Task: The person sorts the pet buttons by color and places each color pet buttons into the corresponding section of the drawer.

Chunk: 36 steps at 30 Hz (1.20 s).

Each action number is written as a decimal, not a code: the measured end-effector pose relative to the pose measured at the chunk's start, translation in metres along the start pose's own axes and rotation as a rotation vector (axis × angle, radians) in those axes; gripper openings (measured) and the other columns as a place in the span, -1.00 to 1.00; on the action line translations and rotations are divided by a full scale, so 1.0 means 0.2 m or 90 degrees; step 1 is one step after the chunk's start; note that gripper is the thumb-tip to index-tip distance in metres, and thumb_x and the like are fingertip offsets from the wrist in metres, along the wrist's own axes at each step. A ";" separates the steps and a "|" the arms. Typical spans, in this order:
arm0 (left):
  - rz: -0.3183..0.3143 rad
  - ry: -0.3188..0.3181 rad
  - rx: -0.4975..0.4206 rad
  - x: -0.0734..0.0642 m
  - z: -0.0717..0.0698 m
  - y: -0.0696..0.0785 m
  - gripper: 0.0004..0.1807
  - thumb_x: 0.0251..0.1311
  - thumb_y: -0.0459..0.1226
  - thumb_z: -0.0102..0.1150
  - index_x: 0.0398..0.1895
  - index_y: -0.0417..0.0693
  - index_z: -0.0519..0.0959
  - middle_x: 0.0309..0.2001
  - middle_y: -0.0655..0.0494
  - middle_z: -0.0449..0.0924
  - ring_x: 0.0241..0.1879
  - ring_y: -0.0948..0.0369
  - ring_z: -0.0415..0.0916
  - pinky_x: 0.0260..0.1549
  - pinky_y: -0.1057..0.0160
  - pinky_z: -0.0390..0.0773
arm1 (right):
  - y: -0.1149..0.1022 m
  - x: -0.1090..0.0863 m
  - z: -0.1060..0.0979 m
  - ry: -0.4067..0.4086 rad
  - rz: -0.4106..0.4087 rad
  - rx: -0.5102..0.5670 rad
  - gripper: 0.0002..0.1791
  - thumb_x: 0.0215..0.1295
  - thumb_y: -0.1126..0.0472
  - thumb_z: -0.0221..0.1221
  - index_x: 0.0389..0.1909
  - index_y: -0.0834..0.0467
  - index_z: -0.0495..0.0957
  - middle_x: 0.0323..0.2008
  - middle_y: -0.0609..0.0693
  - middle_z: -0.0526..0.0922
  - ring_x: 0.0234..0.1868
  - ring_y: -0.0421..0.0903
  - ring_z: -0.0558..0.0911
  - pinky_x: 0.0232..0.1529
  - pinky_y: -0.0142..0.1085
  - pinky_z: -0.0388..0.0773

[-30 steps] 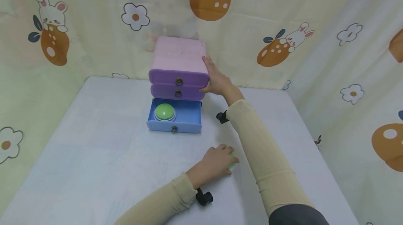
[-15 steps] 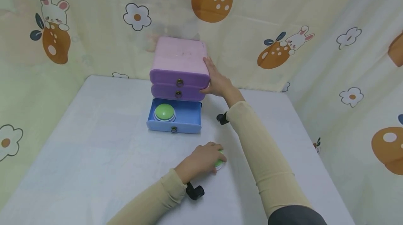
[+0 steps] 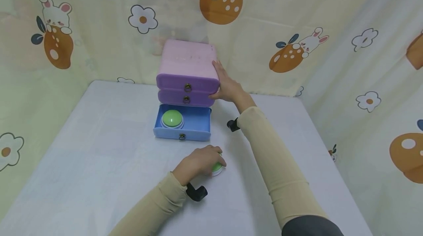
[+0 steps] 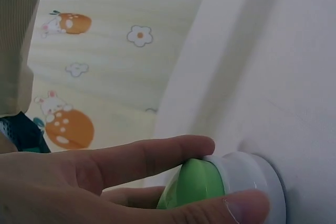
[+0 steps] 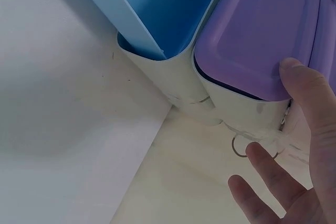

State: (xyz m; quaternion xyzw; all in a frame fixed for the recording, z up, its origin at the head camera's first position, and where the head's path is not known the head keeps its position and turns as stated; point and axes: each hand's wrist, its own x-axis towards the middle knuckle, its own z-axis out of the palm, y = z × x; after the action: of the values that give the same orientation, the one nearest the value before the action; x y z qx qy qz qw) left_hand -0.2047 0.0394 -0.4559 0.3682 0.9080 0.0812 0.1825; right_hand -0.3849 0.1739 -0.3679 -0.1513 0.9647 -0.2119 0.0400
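Observation:
My left hand [image 3: 199, 160] pinches a push button [image 3: 216, 170] with a green dome and white base, standing on the table in front of the drawers. In the left wrist view, a finger lies along one side of the push button [image 4: 202, 182] and the thumb along the other. My right hand [image 3: 228, 86] rests against the right side of a small drawer unit [image 3: 189, 55], fingers extended; its thumb touches the edge of a purple drawer front [image 5: 247, 40]. The bottom blue drawer [image 3: 199, 116] is pulled out, with a second green push button [image 3: 172, 118] in its left half.
Two purple drawers [image 3: 172, 82] above the blue one are closed, each with a ring pull. A patterned curtain [image 3: 109, 45] hangs behind and to the right of the white table [image 3: 99, 148]. Small black cameras [image 3: 196, 193] sit at both wrists.
My left hand has moved left and slightly away from me with the push button, to just in front of the blue drawer. My right hand stays at the drawer unit.

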 end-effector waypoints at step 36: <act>-0.032 0.104 0.017 -0.01 -0.06 -0.06 -0.41 0.00 -0.10 0.41 0.17 0.38 0.51 0.29 0.05 0.36 0.24 0.03 0.34 0.04 -0.01 0.55 | 0.00 0.00 0.01 0.007 -0.004 0.009 0.41 -0.08 0.02 0.46 0.42 -0.39 -0.56 0.47 -0.31 -0.59 0.48 0.15 0.05 0.28 0.38 0.05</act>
State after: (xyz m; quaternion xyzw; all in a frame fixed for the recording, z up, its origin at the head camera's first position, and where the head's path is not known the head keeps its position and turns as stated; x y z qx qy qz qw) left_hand -0.2156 0.0285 -0.4468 0.3396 0.9300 0.0944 0.1047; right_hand -0.3854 0.1741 -0.3694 -0.1526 0.9629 -0.2195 0.0354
